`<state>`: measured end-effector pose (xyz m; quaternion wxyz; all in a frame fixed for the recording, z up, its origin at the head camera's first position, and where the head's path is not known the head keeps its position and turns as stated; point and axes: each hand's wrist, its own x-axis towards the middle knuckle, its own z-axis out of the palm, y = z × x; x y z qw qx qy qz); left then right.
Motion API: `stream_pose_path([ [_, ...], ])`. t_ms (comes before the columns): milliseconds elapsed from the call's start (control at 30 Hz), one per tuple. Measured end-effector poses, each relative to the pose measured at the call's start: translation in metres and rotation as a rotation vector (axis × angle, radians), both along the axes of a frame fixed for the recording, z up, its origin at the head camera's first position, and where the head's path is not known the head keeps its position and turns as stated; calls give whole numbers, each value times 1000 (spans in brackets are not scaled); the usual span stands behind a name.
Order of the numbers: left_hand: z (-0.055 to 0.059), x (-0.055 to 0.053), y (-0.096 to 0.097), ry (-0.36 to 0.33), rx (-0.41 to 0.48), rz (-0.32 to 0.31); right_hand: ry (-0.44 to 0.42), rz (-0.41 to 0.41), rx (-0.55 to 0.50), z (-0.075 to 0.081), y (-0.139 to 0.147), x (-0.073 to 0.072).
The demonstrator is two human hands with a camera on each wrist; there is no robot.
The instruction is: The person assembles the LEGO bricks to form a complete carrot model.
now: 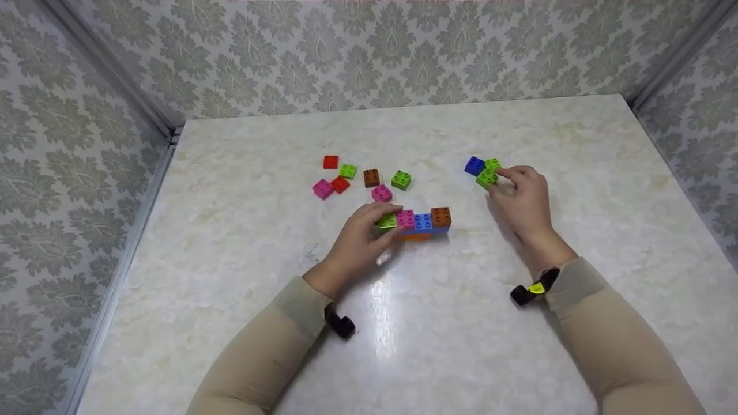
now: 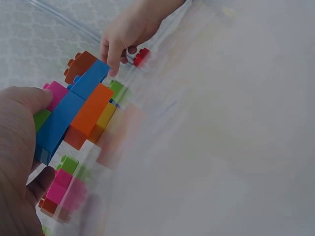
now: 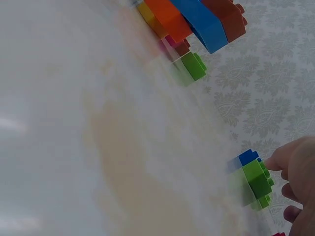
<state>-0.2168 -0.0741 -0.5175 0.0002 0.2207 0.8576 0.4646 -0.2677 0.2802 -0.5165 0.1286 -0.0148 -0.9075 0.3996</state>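
Head view: your left hand (image 1: 356, 242) grips a multicoloured plastic-brick stack (image 1: 423, 222). Your right hand (image 1: 526, 202) touches a square green plastic brick (image 1: 487, 178), grip unclear.

R hand (image 3: 301, 172) comes in approx 4 o'clock, one fingertip right by the studs of a green block (image 3: 256, 179); contact unclear. Blue block (image 3: 248, 157) sits beside that green one on its 11 o'clock side; 2nd green block (image 3: 265, 201), partly hidden, on its 5 o'clock side. Bit of red block (image 3: 279, 234) cut off at the edge btwn 4 & 5. Up at 12 to 1: built stack w/ yellow, orange (image 3: 170, 19), blue & brown (image 3: 225, 22) pcs, top cropped. Loose green block (image 3: 194, 66) just below it, pink & brown bits adj. Pale table (image 3: 59, 98), tan patch at 7, glare at 8 & 9. Leaf-pattern wallpaper (image 3: 270, 73) at 2.
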Motion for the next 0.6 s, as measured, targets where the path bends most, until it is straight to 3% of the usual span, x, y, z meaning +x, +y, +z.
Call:
stream_pose_path([
  [233, -2, 0, 0, 3, 14, 1, 1, 15, 84, 0, 0, 2],
  [600, -5, -2, -1, -13, 18, -9, -74, -49, 52, 2, 0, 5],
])
